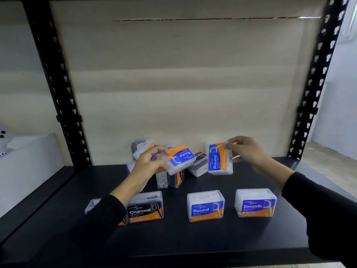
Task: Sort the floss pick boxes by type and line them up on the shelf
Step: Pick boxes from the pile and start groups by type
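We see left hand point(148, 161) gripping tilted Round box point(180, 158); right hand point(244, 151), at 3 o'clock, pinching upright Round box point(219, 161).

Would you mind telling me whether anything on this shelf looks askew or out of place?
Yes. Behind the neat front row on the black shelf, a heap of clear plastic floss pick boxes lies jumbled, tilted and overlapping, Charcoal mixed with Round. Each of the hands, left and right, holds a blue-and-orange Round box at an angle.
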